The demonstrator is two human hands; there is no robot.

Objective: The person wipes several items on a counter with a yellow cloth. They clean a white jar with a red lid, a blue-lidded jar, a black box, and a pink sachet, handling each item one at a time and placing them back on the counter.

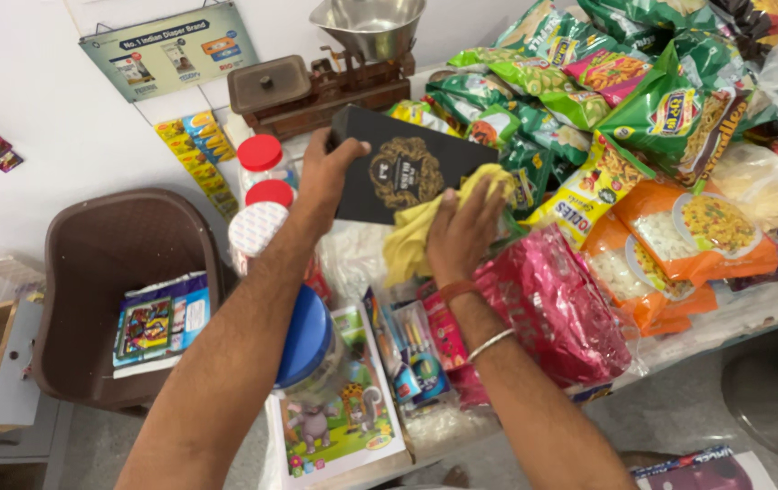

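Note:
My left hand (323, 181) grips the left edge of a black box with a gold emblem (402, 163), holding it tilted above the counter. My right hand (463, 231) presses a yellow cloth (411, 238) against the box's lower right side. An orange thread and a white bangle circle my right wrist. Below my hands lie a shiny pink packet (557, 304) and packs of pens (411, 349).
Green and orange snack packets (670, 118) are piled at the right. A balance scale with a steel pan (334, 77) stands at the back. Red-lidded jars (262, 159), a blue-lidded jar (305, 340) and a picture book (343, 426) sit left. A brown plastic chair (117, 272) holds a packet.

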